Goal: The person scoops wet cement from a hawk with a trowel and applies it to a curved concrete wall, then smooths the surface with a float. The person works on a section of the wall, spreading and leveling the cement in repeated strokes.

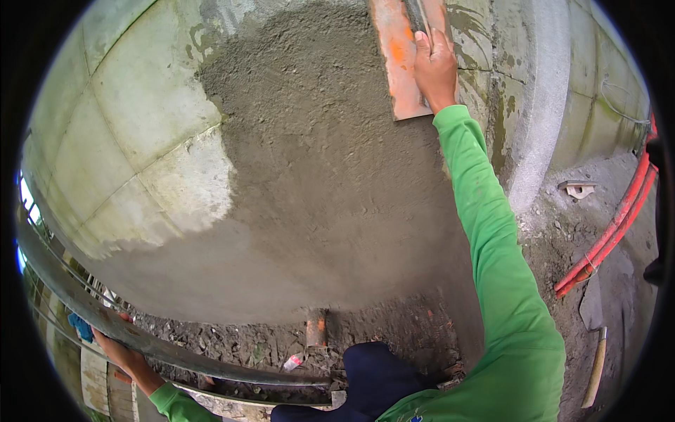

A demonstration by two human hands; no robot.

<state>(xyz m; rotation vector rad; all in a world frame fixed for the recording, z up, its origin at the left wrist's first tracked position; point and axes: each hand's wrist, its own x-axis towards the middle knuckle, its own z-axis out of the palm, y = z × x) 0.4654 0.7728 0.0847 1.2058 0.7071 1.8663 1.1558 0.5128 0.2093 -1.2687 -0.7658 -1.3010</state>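
Two red hoses (617,221) bend along the right edge of the ground (552,260) — one thin wire (593,263) ties them near the lower end. A small bottle (293,361) lies near a short brown pipe (316,329).

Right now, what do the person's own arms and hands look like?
The right sleeve is long and bright green, wrinkled, reaching the wrist. The left sleeve is green too, mostly out of the picture. The right hand and left hand look bare, with no gloves showing.

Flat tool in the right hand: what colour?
The flat tool is pale salmon pink, blotched with brighter orange; the head view shows it best.
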